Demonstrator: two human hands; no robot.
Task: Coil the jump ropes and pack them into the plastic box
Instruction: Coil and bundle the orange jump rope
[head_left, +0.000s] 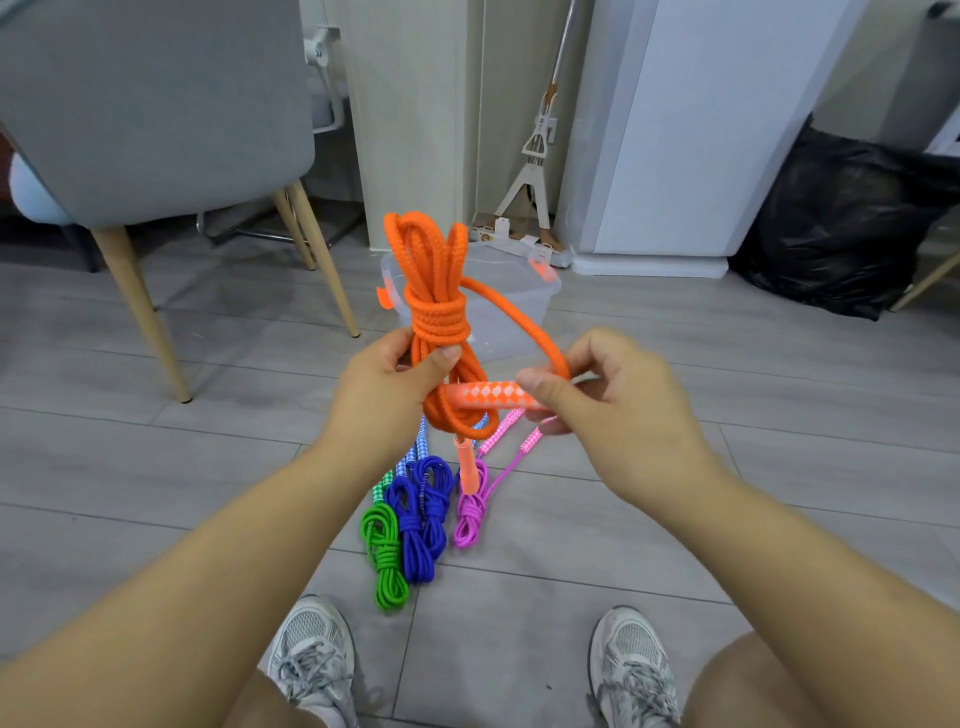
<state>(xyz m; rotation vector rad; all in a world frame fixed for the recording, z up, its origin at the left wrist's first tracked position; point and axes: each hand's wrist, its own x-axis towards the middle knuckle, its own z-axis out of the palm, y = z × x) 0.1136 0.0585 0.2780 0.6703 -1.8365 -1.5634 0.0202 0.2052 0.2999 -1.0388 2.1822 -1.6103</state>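
Observation:
My left hand (389, 384) grips the orange jump rope (434, 291), a bundle of loops held upright with several turns wound round its middle. My right hand (602, 400) pinches the rope's orange-and-white handle (485, 395), which pokes sideways through the lower loops. A free length of orange rope arcs from the wound turns to the right hand. The second orange handle (466, 467) hangs below the bundle. Behind the bundle on the floor stands the clear plastic box (519, 296) with orange latches, open. Coiled green (384, 556), blue (421, 514) and purple (470, 512) ropes lie on the floor below my hands.
A grey chair (156, 119) with wooden legs stands at the left. A mop (535, 156) leans on the wall behind the box, beside a white cabinet (675, 135). A black bag (836, 218) sits at the right. My two shoes (311, 660) are at the bottom.

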